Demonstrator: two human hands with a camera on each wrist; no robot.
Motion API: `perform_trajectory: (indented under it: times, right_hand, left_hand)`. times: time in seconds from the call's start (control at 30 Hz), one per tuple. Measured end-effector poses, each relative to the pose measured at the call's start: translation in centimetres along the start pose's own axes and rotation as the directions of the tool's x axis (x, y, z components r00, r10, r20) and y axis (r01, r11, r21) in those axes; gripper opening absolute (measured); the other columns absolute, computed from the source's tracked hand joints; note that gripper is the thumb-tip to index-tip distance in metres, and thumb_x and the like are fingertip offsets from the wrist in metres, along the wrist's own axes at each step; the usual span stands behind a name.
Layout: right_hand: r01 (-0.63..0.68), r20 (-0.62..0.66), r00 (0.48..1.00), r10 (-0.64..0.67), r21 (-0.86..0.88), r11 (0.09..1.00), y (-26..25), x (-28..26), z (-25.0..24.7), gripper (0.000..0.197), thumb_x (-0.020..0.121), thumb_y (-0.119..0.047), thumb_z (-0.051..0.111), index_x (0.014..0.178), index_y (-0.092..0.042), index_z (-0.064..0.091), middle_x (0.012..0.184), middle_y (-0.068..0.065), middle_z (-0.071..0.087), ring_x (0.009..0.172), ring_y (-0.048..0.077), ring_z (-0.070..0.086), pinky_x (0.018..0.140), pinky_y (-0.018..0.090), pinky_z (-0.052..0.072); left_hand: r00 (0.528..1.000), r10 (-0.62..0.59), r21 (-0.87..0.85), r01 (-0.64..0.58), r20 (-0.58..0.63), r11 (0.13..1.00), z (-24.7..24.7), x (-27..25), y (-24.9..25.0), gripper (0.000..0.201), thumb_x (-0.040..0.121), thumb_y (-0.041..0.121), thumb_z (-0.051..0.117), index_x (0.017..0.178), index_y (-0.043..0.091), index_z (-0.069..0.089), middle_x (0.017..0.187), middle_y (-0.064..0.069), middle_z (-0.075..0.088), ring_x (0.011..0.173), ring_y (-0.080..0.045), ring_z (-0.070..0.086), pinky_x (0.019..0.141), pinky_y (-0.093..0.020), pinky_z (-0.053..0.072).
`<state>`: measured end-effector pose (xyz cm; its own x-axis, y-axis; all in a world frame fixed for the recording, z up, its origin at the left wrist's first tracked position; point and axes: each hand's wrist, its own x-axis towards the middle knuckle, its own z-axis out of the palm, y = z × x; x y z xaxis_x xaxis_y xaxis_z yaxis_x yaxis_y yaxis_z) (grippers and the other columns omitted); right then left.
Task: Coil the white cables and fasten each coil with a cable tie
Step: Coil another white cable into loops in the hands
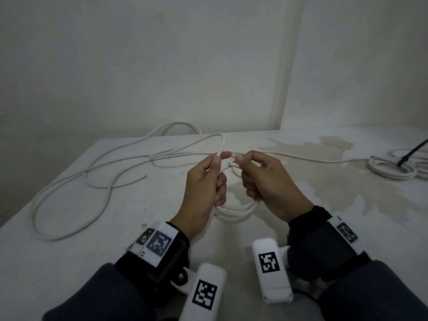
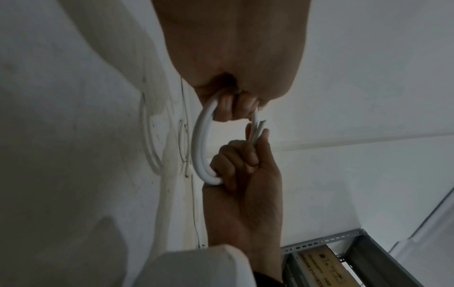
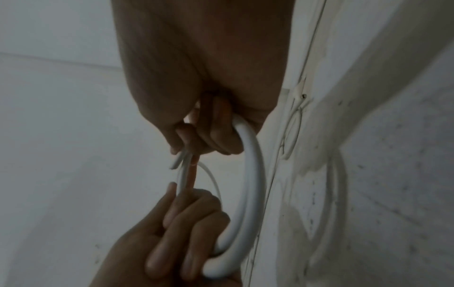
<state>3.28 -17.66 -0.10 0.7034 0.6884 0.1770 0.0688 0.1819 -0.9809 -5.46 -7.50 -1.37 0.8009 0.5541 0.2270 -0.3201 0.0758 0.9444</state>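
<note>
A small coil of white cable (image 1: 238, 210) hangs between my two hands above the table (image 1: 104, 262). My left hand (image 1: 221, 157) grips the coil's left side, and its thumb and forefinger pinch the strand that runs off to the loose cable (image 1: 69, 181) lying in wide loops on the left. My right hand (image 1: 240, 161) has its fingers curled round the coil's right side. In the left wrist view the coil (image 2: 200, 147) arcs from the left hand (image 2: 233, 108) down to the right hand (image 2: 243, 161). The right wrist view shows the coil (image 3: 250, 194) the same way.
A second white coil (image 1: 391, 169) lies at the table's right edge with a black strip (image 1: 413, 152) sticking up from it. Another white strand (image 1: 312, 159) runs from it toward my hands. Walls stand close behind the table. A metal rack (image 2: 343, 250) shows in the left wrist view.
</note>
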Motion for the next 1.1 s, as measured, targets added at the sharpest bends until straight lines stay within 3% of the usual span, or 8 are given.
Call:
perform_trajectory:
  times: [0.23,0.33,0.47,0.57,0.63,0.7,0.83,1.1]
  right_hand:
    - [-0.133,0.083,0.989,0.120,0.177,0.975,0.4,0.3,-0.5,0.017,0.096,-0.011,0.053,0.099,0.000,0.065,0.061,0.003,0.049,0.043,0.006,0.031,0.041,0.016,0.029]
    - [-0.048,0.028,0.998,0.048,0.019,0.999,0.6,0.2,-0.6,0.021,0.099,-0.019,0.051,0.106,-0.011,0.069,0.069,0.006,0.061,0.048,0.006,0.044,0.049,0.018,0.040]
    - [-0.013,-0.013,1.000,0.012,-0.071,0.997,0.4,0.0,-0.6,0.021,0.098,-0.030,0.052,0.105,-0.024,0.071,0.083,-0.006,0.070,0.080,0.013,0.066,0.067,0.027,0.057]
    - [0.002,0.028,1.000,0.003,-0.170,0.985,0.1,-0.3,-0.4,0.023,0.099,-0.030,0.050,0.111,-0.024,0.070,0.083,-0.016,0.069,0.064,0.008,0.060,0.053,0.023,0.051]
    - [0.023,0.091,0.996,-0.001,-0.240,0.970,0.1,-0.3,-0.3,0.027,0.100,-0.026,0.049,0.120,-0.021,0.066,0.097,-0.005,0.069,0.052,0.009,0.050,0.045,0.021,0.044]
    - [0.000,0.143,0.989,0.035,-0.238,0.971,0.2,-0.2,-0.2,0.028,0.100,-0.022,0.048,0.123,-0.020,0.065,0.088,0.004,0.062,0.047,0.009,0.043,0.042,0.020,0.038]
    - [-0.113,0.128,0.985,0.119,-0.050,0.992,0.2,0.4,-0.6,0.028,0.098,-0.011,0.046,0.115,-0.010,0.069,0.074,0.003,0.043,0.043,0.007,0.032,0.038,0.019,0.026]
    - [-0.196,0.052,0.980,0.190,0.162,0.967,0.5,0.8,-1.6,0.023,0.086,0.007,0.051,0.098,0.004,0.070,0.063,0.001,0.058,0.046,0.007,0.034,0.038,0.015,0.026]
  left_hand:
    - [0.975,-0.213,-0.224,0.193,-0.069,0.955,-0.7,0.5,-0.4,0.026,0.103,0.017,0.037,0.110,0.007,0.059,0.047,0.005,0.027,0.032,-0.004,0.021,0.033,-0.015,0.018]
    - [0.967,-0.245,-0.221,0.225,-0.064,0.949,-0.7,0.6,-0.5,0.026,0.103,0.018,0.037,0.110,0.005,0.060,0.046,0.006,0.027,0.032,-0.004,0.021,0.033,-0.015,0.018]
    - [0.960,-0.280,-0.107,0.280,0.014,0.954,-0.2,0.2,-0.7,0.028,0.103,0.018,0.038,0.107,0.003,0.061,0.047,0.005,0.025,0.033,-0.004,0.020,0.034,-0.013,0.018]
    - [0.962,-0.269,-0.059,0.271,0.044,0.961,0.0,0.0,-0.7,0.028,0.103,0.020,0.039,0.108,0.006,0.063,0.047,0.006,0.025,0.034,-0.004,0.020,0.035,-0.015,0.018]
    - [0.964,-0.263,-0.071,0.266,0.048,0.961,-0.1,0.0,-0.5,0.026,0.102,0.020,0.040,0.101,0.010,0.064,0.047,0.006,0.025,0.034,-0.004,0.020,0.034,-0.015,0.018]
    - [0.961,-0.272,-0.123,0.276,0.052,0.953,-0.2,0.0,-0.4,0.026,0.102,0.018,0.040,0.090,0.013,0.062,0.048,0.004,0.026,0.033,-0.004,0.022,0.033,-0.015,0.019]
    - [0.944,-0.316,-0.281,0.330,0.095,0.901,-0.3,0.3,0.0,0.021,0.098,0.012,0.037,0.093,0.009,0.056,0.048,0.003,0.038,0.032,-0.003,0.025,0.031,-0.013,0.018]
    - [0.965,-0.245,-0.294,0.262,0.094,0.919,-0.3,0.4,0.4,0.030,0.094,-0.004,0.030,0.106,-0.007,0.057,0.071,-0.015,0.066,0.043,-0.008,0.046,0.040,-0.015,0.035]
